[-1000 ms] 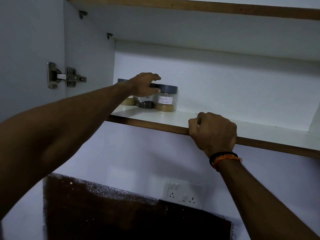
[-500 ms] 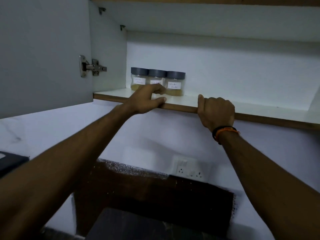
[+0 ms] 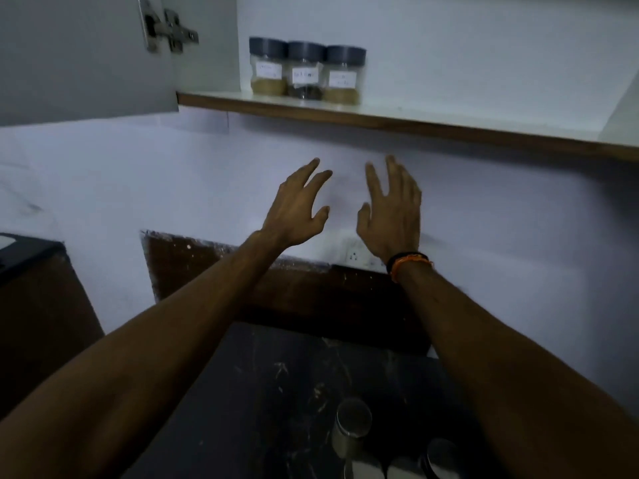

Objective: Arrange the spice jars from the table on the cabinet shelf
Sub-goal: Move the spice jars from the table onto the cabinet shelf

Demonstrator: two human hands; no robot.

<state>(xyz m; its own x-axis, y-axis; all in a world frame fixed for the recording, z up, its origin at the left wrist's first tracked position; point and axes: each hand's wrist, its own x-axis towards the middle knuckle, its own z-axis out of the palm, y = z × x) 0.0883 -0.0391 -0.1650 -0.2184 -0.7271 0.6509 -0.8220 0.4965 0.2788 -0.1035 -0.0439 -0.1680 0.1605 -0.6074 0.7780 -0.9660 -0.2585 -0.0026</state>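
Note:
Three spice jars with dark grey lids and white labels stand side by side at the left end of the cabinet shelf (image 3: 432, 124): a left jar (image 3: 268, 67) with tan powder, a middle jar (image 3: 305, 71) with dark contents, a right jar (image 3: 343, 76) with tan powder. My left hand (image 3: 297, 205) and my right hand (image 3: 390, 209) hang in the air below the shelf, fingers spread, holding nothing. On the dark table at the bottom stand more jars (image 3: 351, 426), seen from above and partly cut off.
The open cabinet door (image 3: 86, 57) with its metal hinge (image 3: 166, 29) hangs at the upper left. A white wall socket (image 3: 356, 252) sits behind my right wrist. The dark marble table (image 3: 276, 392) lies below. The shelf's right part holds nothing.
Both hands let go of the shelf edge and dropped below it, fingers now spread. The view tilted down, bringing the table and its jars into sight.

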